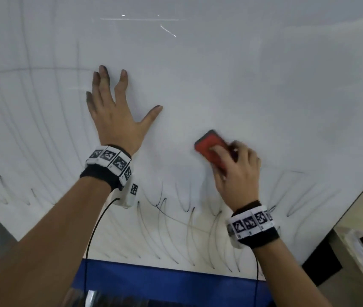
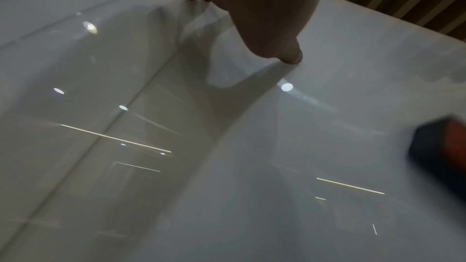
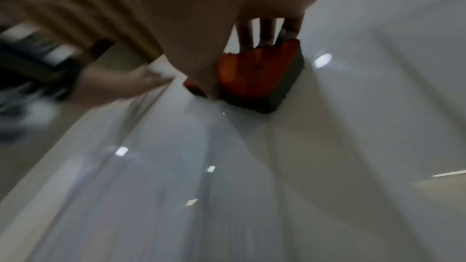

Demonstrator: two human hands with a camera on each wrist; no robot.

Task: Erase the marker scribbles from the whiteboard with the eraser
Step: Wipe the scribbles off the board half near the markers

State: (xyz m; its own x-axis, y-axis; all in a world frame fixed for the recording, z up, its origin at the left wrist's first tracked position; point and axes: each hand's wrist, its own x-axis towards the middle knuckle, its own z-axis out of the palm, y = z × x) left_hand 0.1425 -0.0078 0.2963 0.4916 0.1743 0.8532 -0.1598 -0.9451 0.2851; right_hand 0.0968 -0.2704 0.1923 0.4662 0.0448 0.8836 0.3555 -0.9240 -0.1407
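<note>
**Eraser pressed to the whiteboard, left hand braced flat**

The right hand [image 1: 234, 171] grips the red eraser [image 1: 211, 148] just right of the head view's centre, fingers curled over its back and thumb along its side. The eraser's dark felt face lies against the whiteboard [image 1: 242, 74]. In the right wrist view the fingers [image 3: 264, 33] fold over the eraser's [image 3: 259, 73] far edge.

The left hand [image 1: 115, 114] lies spread and flat on the board left of centre, fingers straight and apart, holding nothing; its fingertips look smudged dark. In the left wrist view the thumb [image 2: 290, 55] touches the glossy surface, and the blurred eraser [image 2: 443, 146] sits at the right edge.

Black marker scribbles [image 1: 187, 229] loop across the lower part of the board, below both hands, and thin curved lines [image 1: 32, 129] run down the left side. The area around the eraser looks wiped, with faint grey haze. Both wrists wear black bands with patterned marker tiles [image 1: 109, 159].
</note>
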